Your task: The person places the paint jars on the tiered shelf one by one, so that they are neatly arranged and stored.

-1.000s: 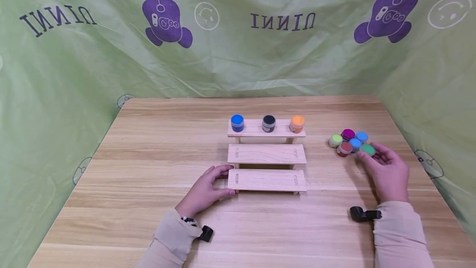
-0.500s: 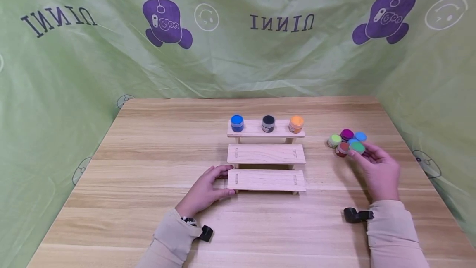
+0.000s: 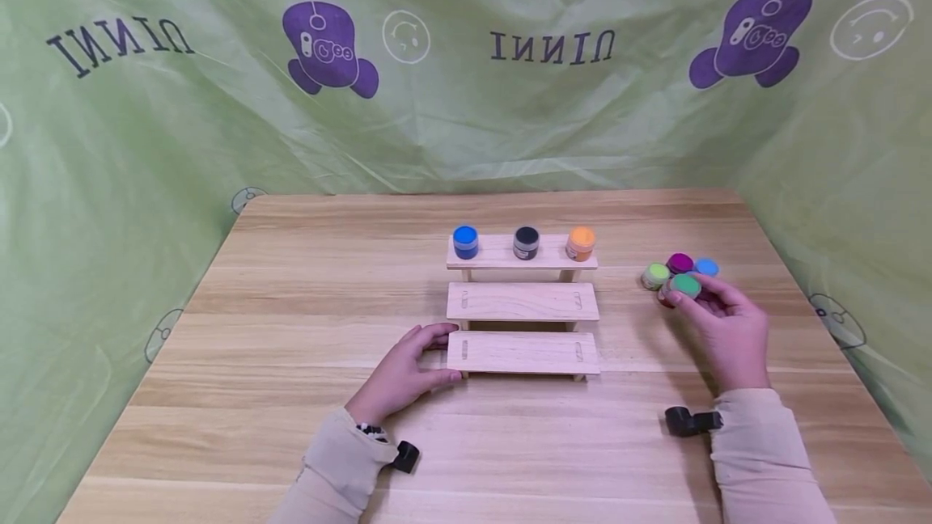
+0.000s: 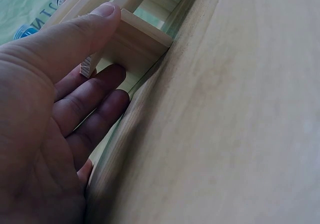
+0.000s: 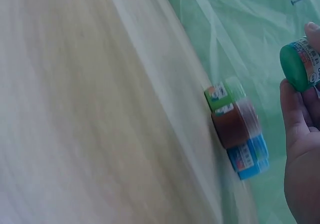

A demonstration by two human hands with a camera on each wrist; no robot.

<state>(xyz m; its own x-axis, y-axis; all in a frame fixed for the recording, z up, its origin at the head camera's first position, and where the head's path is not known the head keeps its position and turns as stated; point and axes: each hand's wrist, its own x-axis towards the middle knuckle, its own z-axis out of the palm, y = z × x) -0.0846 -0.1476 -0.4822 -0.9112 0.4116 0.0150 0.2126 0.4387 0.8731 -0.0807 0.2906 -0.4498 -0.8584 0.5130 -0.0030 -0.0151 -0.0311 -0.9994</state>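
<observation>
My right hand pinches a small paint jar with a green lid between thumb and fingers. In the right wrist view this green jar is held up off the table, apart from the other jars. Below it in the head view a red-brown jar is mostly hidden. My left hand grips the left end of the lowest tier of a three-tier wooden display stand. In the left wrist view the thumb lies on the tier's edge and the fingers reach round behind its wooden leg.
On the top tier stand a blue jar, a black jar and an orange jar. Right of the stand a light-green jar, a purple jar and light-blue jars cluster together. Green cloth surrounds the table.
My right hand has lifted the green jar from the cluster's near right side and moved it left, over the red-brown jar. The left hand has kept its place on the stand.
</observation>
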